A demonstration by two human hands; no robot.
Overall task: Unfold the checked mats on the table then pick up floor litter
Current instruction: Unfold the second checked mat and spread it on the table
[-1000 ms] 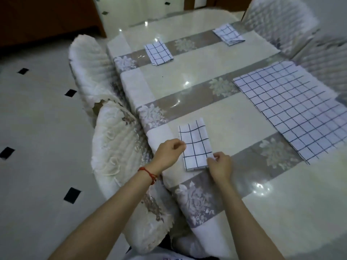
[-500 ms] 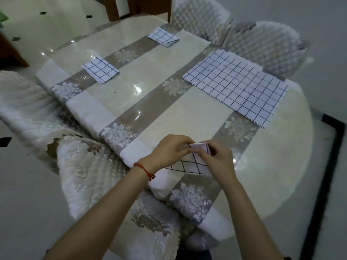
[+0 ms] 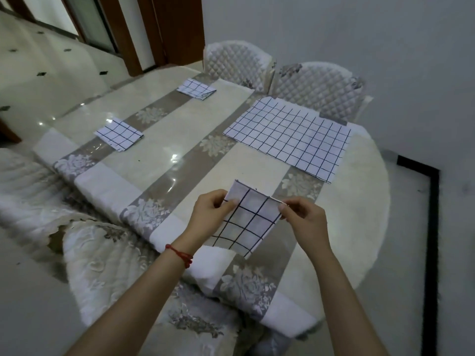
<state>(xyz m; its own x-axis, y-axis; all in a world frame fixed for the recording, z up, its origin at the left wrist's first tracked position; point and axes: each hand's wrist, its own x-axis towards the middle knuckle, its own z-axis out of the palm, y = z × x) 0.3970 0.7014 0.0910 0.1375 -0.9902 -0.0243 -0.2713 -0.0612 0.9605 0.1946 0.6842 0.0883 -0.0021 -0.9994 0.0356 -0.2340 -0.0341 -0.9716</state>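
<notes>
I hold a folded white checked mat (image 3: 248, 219) lifted just above the near edge of the table (image 3: 167, 140). My left hand (image 3: 209, 214), with a red string at the wrist, pinches its left upper edge. My right hand (image 3: 303, 222) pinches its right upper corner. One checked mat (image 3: 290, 136) lies fully spread flat at the far right of the table. Two more folded checked mats lie on the table: one (image 3: 119, 134) at the left and one (image 3: 196, 89) at the far end.
Quilted white chairs (image 3: 318, 88) stand behind the spread mat, and lace-covered chairs (image 3: 102, 255) crowd the table's near left side. Tiled floor (image 3: 416, 253) with a black border line runs along the right, by a grey wall. No litter shows in view.
The mat lay flat on the table a second ago; both hands have since lifted it by its edge. My view has swung to the right, showing the wall.
</notes>
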